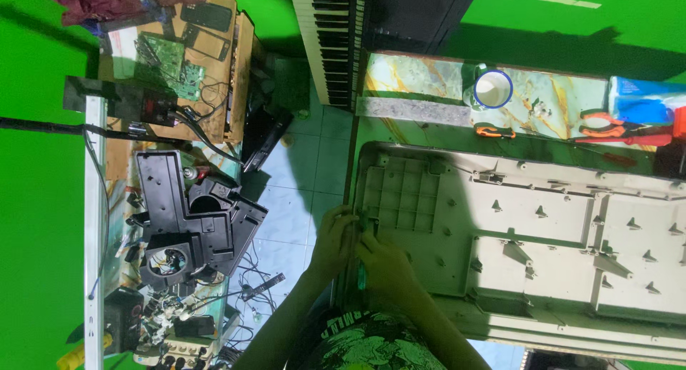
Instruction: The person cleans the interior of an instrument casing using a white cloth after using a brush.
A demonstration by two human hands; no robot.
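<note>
A big beige plastic casing (543, 248) with ribs and screw posts lies inside-up on a marble-patterned table (421, 80). Both of my hands are at its left end. My left hand (333, 243) curls its fingers over the casing's edge. My right hand (386, 266) lies right beside it and is closed around a green-handled screwdriver (361, 275), whose tip points at the casing's corner. The hand hides most of the tool.
A white cup with a blue rim (493, 90), orange-handled pliers (604, 127) and a blue packet (643, 102) sit on the table beyond the casing. A piano keyboard (332, 41) stands by it. To the left are a black plastic housing (189, 220), circuit boards (168, 59), phones (207, 16) and loose wires.
</note>
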